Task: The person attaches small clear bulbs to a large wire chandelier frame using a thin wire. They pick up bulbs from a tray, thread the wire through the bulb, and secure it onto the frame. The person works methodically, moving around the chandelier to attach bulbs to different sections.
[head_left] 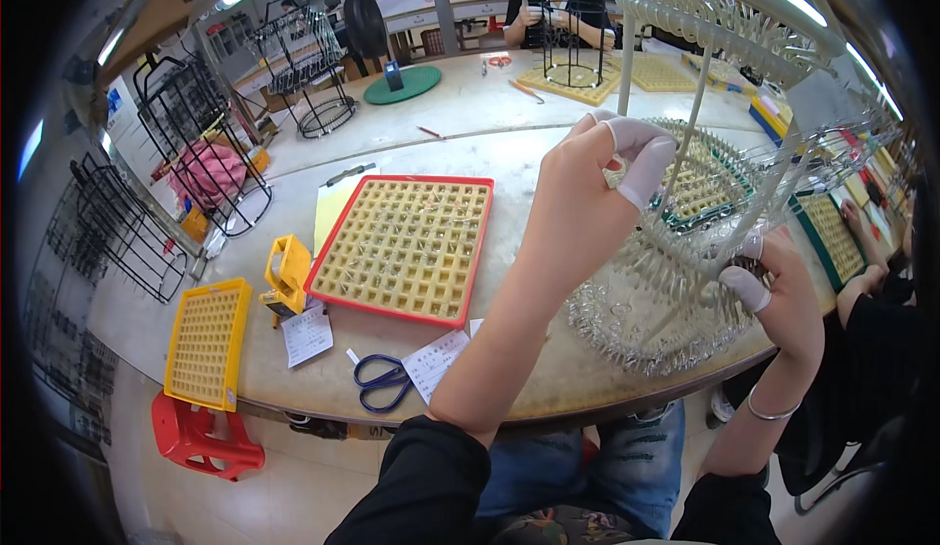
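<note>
White-capped fingertips (641, 140) on the left hand (590, 188) bend close together — I can't tell whether they pinch anything. The right hand (786, 290) curls at the pale rack (678, 263), its grip partly hidden. The round rack stands at the table's (529, 388) near edge, ringed with glossy, wiry loops — a snagged fingertip could tip it. Leftward lies a red-rimmed tray (479, 251) of square pockets.

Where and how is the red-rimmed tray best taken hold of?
Probably by the left and right edges of the red-rimmed tray, near their middles, approached from both sides. It lies flat and those edges face each other; shiny bits show in it, so keep it level. The yellow device crowds its near-left corner.
</note>
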Tool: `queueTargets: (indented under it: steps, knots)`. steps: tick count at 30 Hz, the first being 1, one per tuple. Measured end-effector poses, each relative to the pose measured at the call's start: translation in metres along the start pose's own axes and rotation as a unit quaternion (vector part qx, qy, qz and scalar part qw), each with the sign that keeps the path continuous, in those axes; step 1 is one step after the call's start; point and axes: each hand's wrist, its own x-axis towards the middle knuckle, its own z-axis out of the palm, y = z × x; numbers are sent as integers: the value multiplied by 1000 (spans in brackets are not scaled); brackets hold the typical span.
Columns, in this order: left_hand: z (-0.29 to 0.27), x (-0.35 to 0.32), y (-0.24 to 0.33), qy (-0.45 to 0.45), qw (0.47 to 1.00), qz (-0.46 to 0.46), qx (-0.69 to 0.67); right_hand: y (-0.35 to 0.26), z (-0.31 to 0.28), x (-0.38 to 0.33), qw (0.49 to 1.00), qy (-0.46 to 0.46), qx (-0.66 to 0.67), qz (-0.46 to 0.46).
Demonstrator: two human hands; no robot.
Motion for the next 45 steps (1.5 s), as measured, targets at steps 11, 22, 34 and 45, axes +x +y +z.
queueTargets:
  steps: [11,22,34,45]
  knots:
    - [-3,2,2,4,1000,-13,-4,2,3,0,1000,24,-1,-19]
    - [6,-2,5,-38,998,29,-29,1,5,0,999,38,1,-31]
    - [-1,-1,7,-101,992,-1,-69,-1,-5,0,992,11,117,51]
    - [9,-3,5,-107,991,5,-80,25,-12,24,667,150,730,15]
